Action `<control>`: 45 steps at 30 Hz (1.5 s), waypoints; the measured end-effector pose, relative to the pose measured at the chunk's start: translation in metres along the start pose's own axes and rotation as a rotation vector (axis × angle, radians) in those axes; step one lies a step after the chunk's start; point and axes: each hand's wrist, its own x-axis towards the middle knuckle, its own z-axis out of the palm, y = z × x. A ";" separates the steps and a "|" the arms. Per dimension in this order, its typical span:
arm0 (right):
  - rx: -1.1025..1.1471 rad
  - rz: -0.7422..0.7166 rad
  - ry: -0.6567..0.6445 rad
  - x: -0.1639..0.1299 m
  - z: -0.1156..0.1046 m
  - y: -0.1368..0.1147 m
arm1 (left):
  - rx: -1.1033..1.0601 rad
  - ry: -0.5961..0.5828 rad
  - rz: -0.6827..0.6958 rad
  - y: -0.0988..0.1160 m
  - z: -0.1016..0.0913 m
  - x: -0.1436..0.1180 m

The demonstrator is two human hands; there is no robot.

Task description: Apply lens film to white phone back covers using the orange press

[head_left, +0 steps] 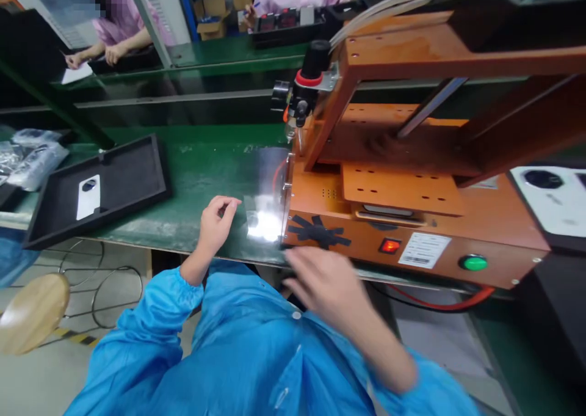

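Clear sheet (268,187) is lying flat on the green bench (196,178), butted right up against the left side of the orange machine (412,220), with a big glare spot on its near end. Left hand (215,223) sits just beside it at the bench's front edge, fingers curled loosely, fingertips near the sheet's left edge. Can't tell if it's actually touching, and it's not gripping anything. Right hand (327,281) is blurred, open with fingers spread, empty, hanging in front of the machine's front panel just below the black tape star (318,231).

Further along that panel there's a lit red switch (389,245), a white label (423,250) and a green button (473,262). Off to the left is a black tray (132,178) with a white phone back (88,196) in it, and some plastic bags (32,156) past that. A wooden stool (32,312) is down at lower left. Other people in pink are across the bench.
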 end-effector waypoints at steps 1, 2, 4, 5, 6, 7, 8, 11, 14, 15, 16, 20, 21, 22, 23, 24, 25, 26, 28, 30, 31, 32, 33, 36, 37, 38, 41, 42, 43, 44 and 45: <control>-0.032 -0.027 -0.035 0.006 0.019 -0.015 | -0.019 -0.015 -0.014 0.005 -0.003 -0.002; -0.090 -0.034 -0.056 0.012 0.037 -0.027 | -0.038 -0.046 -0.029 0.011 -0.006 -0.008; -0.213 -0.053 -0.049 0.024 0.063 -0.038 | -0.083 -0.161 -0.093 0.020 -0.012 -0.034; -0.254 -0.075 -0.018 0.028 0.071 -0.039 | -0.114 -0.255 -0.147 0.022 -0.016 -0.049; -0.270 -0.105 0.026 0.030 0.075 -0.038 | -0.157 -0.368 -0.221 0.022 -0.021 -0.065; -0.261 -0.150 0.070 0.029 0.075 -0.037 | -0.209 -0.485 -0.306 0.020 -0.025 -0.081; -0.235 -0.196 0.111 0.027 0.071 -0.037 | -0.263 -0.586 -0.388 0.017 -0.030 -0.094; -0.099 -0.282 0.191 0.016 0.045 -0.043 | -0.398 -0.686 -0.543 0.005 -0.035 -0.120; 0.109 -0.321 0.157 0.006 0.015 -0.061 | -0.612 -0.567 -0.672 0.000 -0.030 -0.125; 0.191 -0.329 0.117 0.004 0.008 -0.068 | -0.696 -0.503 -0.722 0.000 -0.027 -0.123; 0.268 -0.330 0.071 0.002 0.001 -0.074 | -0.761 -0.431 -0.764 0.001 -0.024 -0.118; 0.482 -0.285 -0.081 -0.005 -0.006 -0.086 | -0.774 -0.168 -0.785 0.002 -0.015 -0.089; 0.514 -0.273 -0.109 -0.007 -0.004 -0.086 | -0.765 -0.123 -0.772 0.001 -0.013 -0.082; 0.543 -0.266 -0.141 -0.008 -0.002 -0.086 | -0.761 -0.089 -0.759 0.001 -0.011 -0.076; 0.570 -0.257 -0.177 -0.009 0.001 -0.086 | -0.758 -0.068 -0.746 0.001 -0.008 -0.071; 0.594 -0.246 -0.215 -0.010 0.004 -0.085 | -0.754 -0.059 -0.733 0.001 -0.006 -0.066; 0.613 -0.238 -0.250 -0.010 0.007 -0.084 | -0.749 -0.054 -0.721 0.002 -0.004 -0.063; 0.630 -0.233 -0.282 -0.010 0.010 -0.082 | -0.744 -0.047 -0.709 0.003 -0.002 -0.061; 0.664 -0.232 -0.353 -0.008 0.012 -0.078 | -0.739 -0.032 -0.696 0.005 0.001 -0.058; 0.697 -0.244 -0.442 -0.001 0.010 -0.073 | -0.732 -0.012 -0.692 0.008 0.001 -0.058; 0.714 -0.241 -0.461 0.005 0.007 -0.071 | -0.718 -0.007 -0.684 0.010 0.001 -0.058; 0.723 -0.223 -0.439 0.012 0.004 -0.069 | -0.693 -0.010 -0.668 0.012 0.000 -0.060; 0.711 -0.188 -0.367 0.020 0.002 -0.067 | -0.659 -0.016 -0.642 0.015 -0.001 -0.061; 0.507 -0.032 0.018 0.047 0.001 -0.062 | -0.552 -0.073 -0.525 0.025 -0.006 -0.068; 0.399 -0.002 0.123 0.055 0.003 -0.060 | -0.533 -0.102 -0.481 0.028 -0.008 -0.070; 0.290 0.008 0.193 0.063 0.007 -0.058 | -0.525 -0.126 -0.443 0.031 -0.009 -0.073; 0.056 -0.017 0.270 0.077 0.020 -0.052 | -0.527 -0.163 -0.384 0.037 -0.011 -0.079; 0.020 -0.021 0.275 0.078 0.024 -0.051 | -0.516 -0.165 -0.381 0.038 -0.012 -0.080; 0.010 -0.020 0.275 0.079 0.027 -0.050 | -0.492 -0.171 -0.374 0.038 -0.013 -0.082; 0.020 -0.020 0.269 0.078 0.029 -0.049 | -0.450 -0.178 -0.356 0.039 -0.015 -0.084; 0.039 -0.023 0.262 0.077 0.031 -0.049 | -0.391 -0.186 -0.325 0.040 -0.017 -0.085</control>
